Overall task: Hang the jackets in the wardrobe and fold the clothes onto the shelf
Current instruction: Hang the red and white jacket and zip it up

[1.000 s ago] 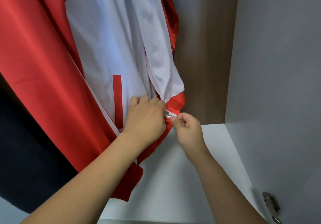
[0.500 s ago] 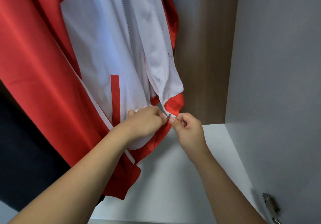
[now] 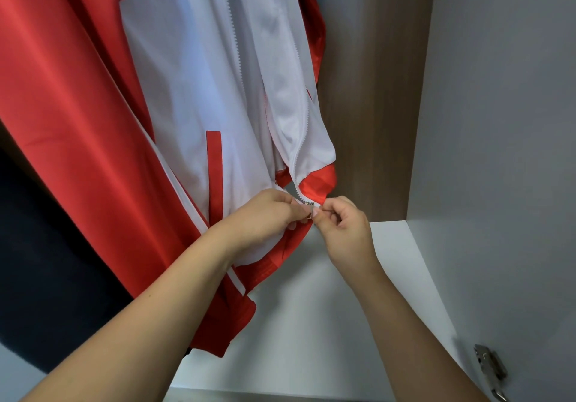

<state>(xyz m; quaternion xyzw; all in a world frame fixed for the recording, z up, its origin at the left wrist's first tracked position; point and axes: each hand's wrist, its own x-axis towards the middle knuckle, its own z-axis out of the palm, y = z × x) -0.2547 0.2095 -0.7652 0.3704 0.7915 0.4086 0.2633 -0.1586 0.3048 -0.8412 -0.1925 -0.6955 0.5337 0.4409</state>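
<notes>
- My right hand (image 3: 344,230) has its thumb and forefinger closed on the small metal zipper slider (image 3: 309,213) at the bottom of the jacket's right front edge, the other fingers curled in loosely behind; I keep it pinched so the slider sits steady for the other side to enter.
- My left hand (image 3: 268,217) pinches the bottom corner of the left front panel, fingertips touching the slider, because the pin end of that side has to be fed into it. Whether the pin is seated I cannot tell; my fingers hide it.
- Above my fingers the two rows of white zipper teeth (image 3: 300,149) run apart up the front, so the zip is not yet joined.
- The red and white jacket (image 3: 193,96) hangs inside the wardrobe with its hem just above the white shelf (image 3: 389,277); it seems already hung, and I judge zipping it up is meant to keep it tidy there.
- A dark garment (image 3: 46,261) hangs to its left, touching the red sleeve.
- The wood-grain back panel (image 3: 374,90) and grey side wall (image 3: 498,121) close in the right; a metal hinge (image 3: 489,367) sits low on that wall.
</notes>
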